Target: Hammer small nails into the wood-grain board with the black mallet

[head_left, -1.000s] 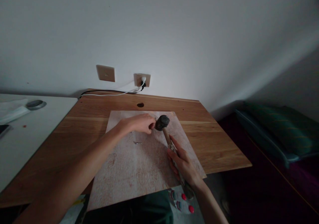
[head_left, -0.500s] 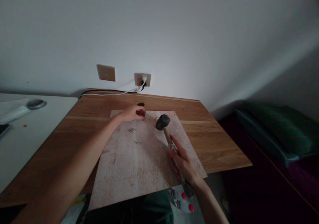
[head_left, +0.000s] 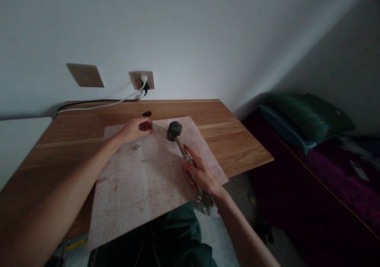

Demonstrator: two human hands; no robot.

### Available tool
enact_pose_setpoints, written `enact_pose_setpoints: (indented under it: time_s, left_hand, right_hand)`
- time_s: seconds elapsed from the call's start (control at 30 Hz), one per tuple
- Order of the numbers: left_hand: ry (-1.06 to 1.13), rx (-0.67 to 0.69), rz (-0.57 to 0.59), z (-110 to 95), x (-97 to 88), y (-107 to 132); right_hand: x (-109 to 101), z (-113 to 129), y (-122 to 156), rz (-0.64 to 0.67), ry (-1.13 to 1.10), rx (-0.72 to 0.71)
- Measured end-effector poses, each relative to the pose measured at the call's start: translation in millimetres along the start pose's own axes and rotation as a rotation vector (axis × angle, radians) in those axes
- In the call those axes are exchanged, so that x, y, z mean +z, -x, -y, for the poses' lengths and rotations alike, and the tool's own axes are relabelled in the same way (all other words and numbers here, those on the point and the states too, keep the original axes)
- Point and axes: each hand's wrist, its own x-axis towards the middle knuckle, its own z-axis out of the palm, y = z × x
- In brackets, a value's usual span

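Observation:
My right hand [head_left: 201, 172] is wrapped round the handle of a mallet [head_left: 174, 131] with a black head and a wooden shaft. The mallet head is over the right half of a pale, worn-looking board [head_left: 124, 199]. At the board's far edge, my left hand [head_left: 132, 130] has its thumb and fingertips pinched together; whatever is between them is too small to make out. A small cluster of nails [head_left: 136, 147] lies on the board just nearer than that hand. Closer to me is one more thin piece, seemingly a nail [head_left: 146, 161].
Under the board is a wooden desktop [head_left: 243, 148] with a round hole [head_left: 147, 113] near its back. Cables run along the wall to a socket [head_left: 141, 80]. A white table [head_left: 20, 140] adjoins on the left. Green cushions [head_left: 311, 116] lie on a purple-covered bed to the right.
The view has swung to the right, so everything appears shifted left. Both hands keep nearly the same pose over the board, the mallet still in my right hand.

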Motion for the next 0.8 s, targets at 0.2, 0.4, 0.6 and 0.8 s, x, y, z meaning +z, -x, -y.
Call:
enact_pose_setpoints:
  time_s: [0.2, 0.4, 0.6, 0.8]
  left_hand:
    - [-0.053, 0.020, -0.019, -5.0, -0.2, 4.6]
    - [-0.061, 0.014, -0.026, -6.1, 0.4, 6.8]
    - [-0.034, -0.017, -0.006, -6.6, 5.3, 5.1]
    - [0.040, -0.042, -0.009, -9.5, 9.4, 4.7]
  right_hand:
    - [-1.1, 0.5, -1.1, 0.047, 0.005, -0.012]
    - [-2.8, 1.0, -1.4, 0.052, 0.012, -0.018]
    - [1.6, 9.8, -0.2, 0.049, 0.022, -0.048]
    - [15.9, 36.2, -16.1, 0.102, 0.036, -0.096]
